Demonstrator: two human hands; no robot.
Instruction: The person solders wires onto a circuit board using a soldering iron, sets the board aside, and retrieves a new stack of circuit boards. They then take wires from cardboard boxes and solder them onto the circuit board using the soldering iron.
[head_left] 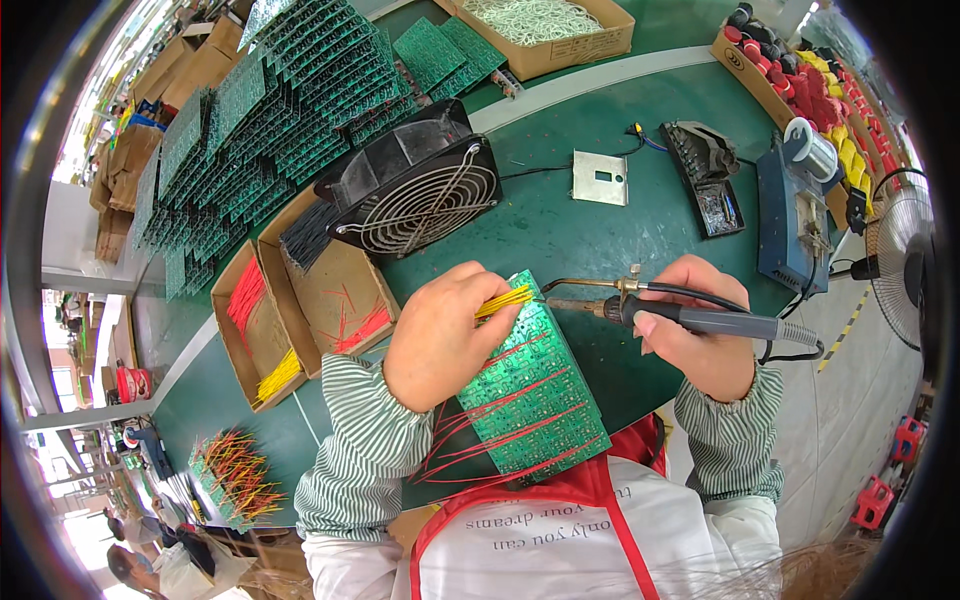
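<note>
My left hand [440, 340] pinches a small bundle of yellow wires [507, 300] over the top edge of a green circuit board [540, 400]. Several red wires [530, 417] run across that board and trail off its left side. In my right hand [700, 330] is a soldering iron [690, 318], with a thin metal solder feed tube [590, 284] fixed above its barrel. The iron's tip points left and is close to the yellow wire ends at the board's upper corner. Whether it touches the board I cannot tell.
A cardboard box [318, 345] with red, yellow and black wires lies left, beside a black fan [420, 190]. Stacked circuit boards [290, 110] rise behind. To the right are a blue soldering station [785, 230], a black tray [705, 180] and a metal plate [600, 178]. Wired boards [235, 480] lie lower left.
</note>
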